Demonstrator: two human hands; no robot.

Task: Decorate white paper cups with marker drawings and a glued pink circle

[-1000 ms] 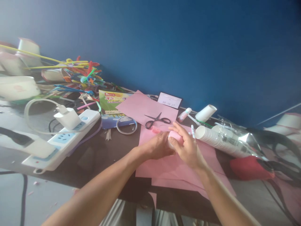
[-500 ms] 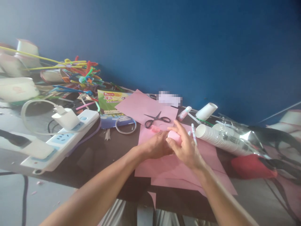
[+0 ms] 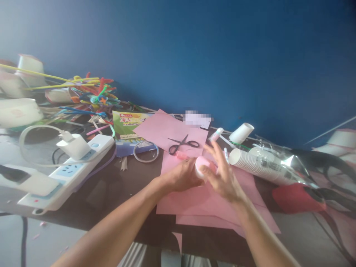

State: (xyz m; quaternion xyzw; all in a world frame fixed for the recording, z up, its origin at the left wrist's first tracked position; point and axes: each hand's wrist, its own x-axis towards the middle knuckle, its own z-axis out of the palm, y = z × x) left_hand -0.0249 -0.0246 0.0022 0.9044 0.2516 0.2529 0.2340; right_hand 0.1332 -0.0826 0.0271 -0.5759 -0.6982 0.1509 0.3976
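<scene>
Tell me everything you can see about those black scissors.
The scissors lie open on a pink sheet, the slim blades forming a V with tips pointing away from the person. The two handle loops are black; the dark blades look like metal. No hand touches them; the left hand is just nearer the person.

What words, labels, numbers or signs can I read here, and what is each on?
"RAINBOW": colourful packet, partly covered by a pink sheet.
"彩" and "手": same packet, above it.
Too small or blurred: the packet's red logo, print on the clear wrapper, the left paper cup's mark.
Pixelated: white panel.
None visible: pink-topped object.
</scene>
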